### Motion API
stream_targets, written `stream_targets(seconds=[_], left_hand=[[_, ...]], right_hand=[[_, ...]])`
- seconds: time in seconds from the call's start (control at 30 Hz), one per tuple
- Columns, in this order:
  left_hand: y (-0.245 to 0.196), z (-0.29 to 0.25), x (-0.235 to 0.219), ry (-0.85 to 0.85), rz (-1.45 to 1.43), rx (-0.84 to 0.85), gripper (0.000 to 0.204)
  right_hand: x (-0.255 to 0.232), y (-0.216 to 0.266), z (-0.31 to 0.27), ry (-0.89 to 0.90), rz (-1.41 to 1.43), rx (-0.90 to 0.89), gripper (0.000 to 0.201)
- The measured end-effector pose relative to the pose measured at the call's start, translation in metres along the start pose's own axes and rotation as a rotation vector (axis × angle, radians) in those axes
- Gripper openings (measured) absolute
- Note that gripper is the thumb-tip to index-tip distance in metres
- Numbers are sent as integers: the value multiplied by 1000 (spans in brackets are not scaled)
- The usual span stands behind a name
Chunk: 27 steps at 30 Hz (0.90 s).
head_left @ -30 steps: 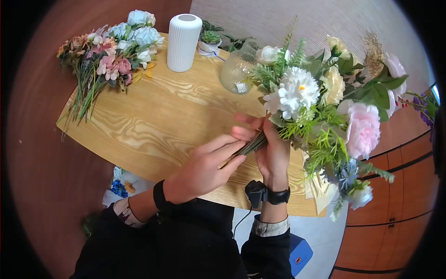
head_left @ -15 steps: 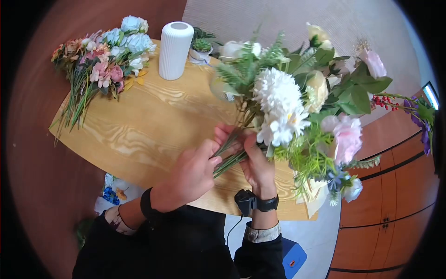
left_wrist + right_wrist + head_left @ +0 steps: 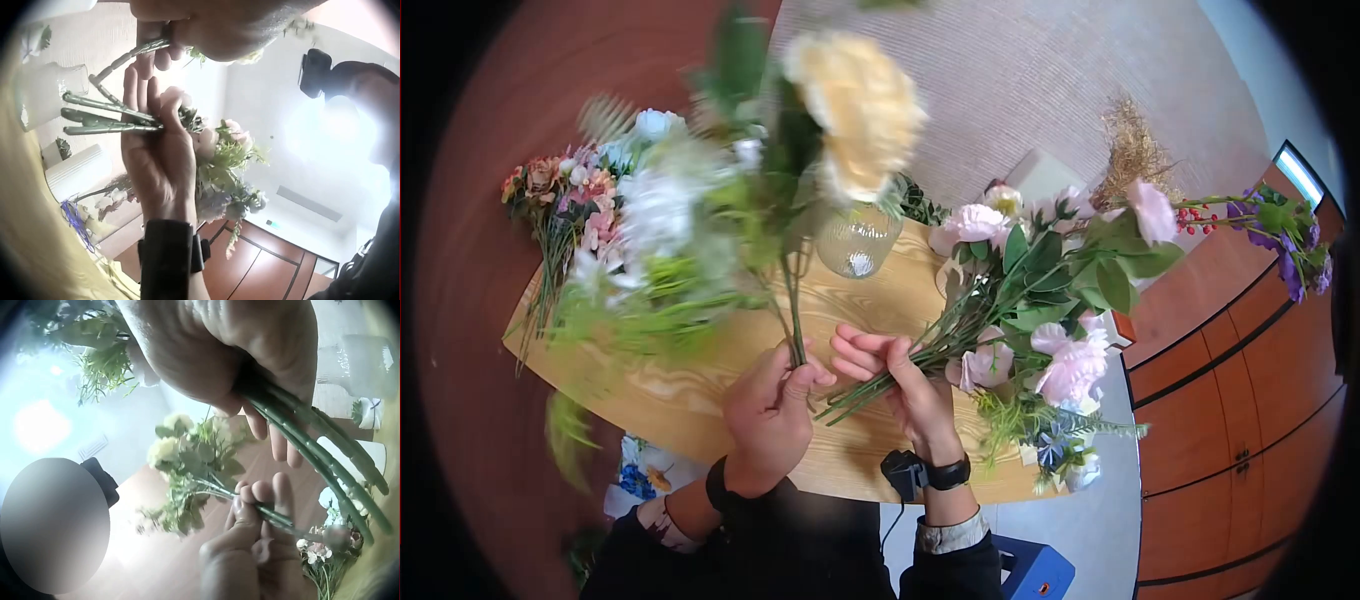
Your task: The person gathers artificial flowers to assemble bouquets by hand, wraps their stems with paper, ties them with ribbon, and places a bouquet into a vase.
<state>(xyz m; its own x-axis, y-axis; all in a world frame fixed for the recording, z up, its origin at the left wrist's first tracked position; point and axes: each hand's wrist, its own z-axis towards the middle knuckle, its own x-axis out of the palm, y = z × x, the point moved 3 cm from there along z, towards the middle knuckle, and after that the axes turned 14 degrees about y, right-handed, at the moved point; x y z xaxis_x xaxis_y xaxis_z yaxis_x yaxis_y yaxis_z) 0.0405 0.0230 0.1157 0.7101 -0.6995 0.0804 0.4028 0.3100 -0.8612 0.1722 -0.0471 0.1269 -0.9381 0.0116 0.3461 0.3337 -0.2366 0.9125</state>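
Note:
My left hand [image 3: 768,415] pinches the stems of some artificial flowers, with a cream rose [image 3: 855,115] at the top and blurred white flowers [image 3: 660,215] and green sprays leaning left. In my right hand [image 3: 915,395] lies a second bunch, its pink flowers [image 3: 1072,365] and dark leaves spreading to the right. The right thumb clamps these stems [image 3: 312,440] against the hand, while the other fingers extend toward the left hand. The left wrist view shows the cut stem ends [image 3: 94,119] poking out past the right palm. The two bunches are apart at their stems.
A ribbed glass vase [image 3: 860,240] stands behind the hands on the wooden table [image 3: 690,390]. Peach, pink and blue flowers [image 3: 560,200] lie at the table's left. Purple flowers [image 3: 1295,250] and dried grass [image 3: 1135,155] are at far right. A white ribbed vase [image 3: 78,172] shows in the left wrist view.
The single large bunch has been split. My left hand has drawn the white and cream flowers away to the left, while the right hand keeps the pink ones. The head view has also shifted.

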Motion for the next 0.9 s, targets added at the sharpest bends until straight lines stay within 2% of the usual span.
stream_targets(seconds=[0.07,0.13,0.17,0.23,0.3,0.37,0.43,0.5,0.57,0.6,0.63,0.83,0.9], left_hand=[[-4,1,-1,0,85,59,22],[-12,2,8,191,272,12,24],[-11,2,8,192,273,15,24],[-7,-2,9,223,479,197,27],[-4,0,8,205,444,244,29],[-3,0,8,261,430,228,30],[1,2,7,277,413,239,32],[3,1,7,275,385,212,32],[2,2,7,277,371,191,29],[2,3,7,275,359,167,27],[4,3,7,274,358,170,27],[10,4,5,291,363,181,24],[13,3,4,321,352,134,24]], right_hand=[[-1,-1,-2,-25,24,-11,49],[0,-3,-5,-15,-20,-4,42],[1,-3,-4,-14,-21,-8,42],[7,-2,-1,22,-121,-40,36],[9,-1,-3,41,-111,-23,37],[4,-10,-3,57,-108,139,51],[-1,-12,-4,142,-131,74,56],[-13,-25,-1,147,-81,50,53],[-15,-27,1,40,-132,119,50],[-9,-24,0,-9,-47,49,47],[-12,-28,1,-92,-63,103,50],[-7,-19,3,-97,-20,67,47],[-3,-16,1,-103,3,55,46]])
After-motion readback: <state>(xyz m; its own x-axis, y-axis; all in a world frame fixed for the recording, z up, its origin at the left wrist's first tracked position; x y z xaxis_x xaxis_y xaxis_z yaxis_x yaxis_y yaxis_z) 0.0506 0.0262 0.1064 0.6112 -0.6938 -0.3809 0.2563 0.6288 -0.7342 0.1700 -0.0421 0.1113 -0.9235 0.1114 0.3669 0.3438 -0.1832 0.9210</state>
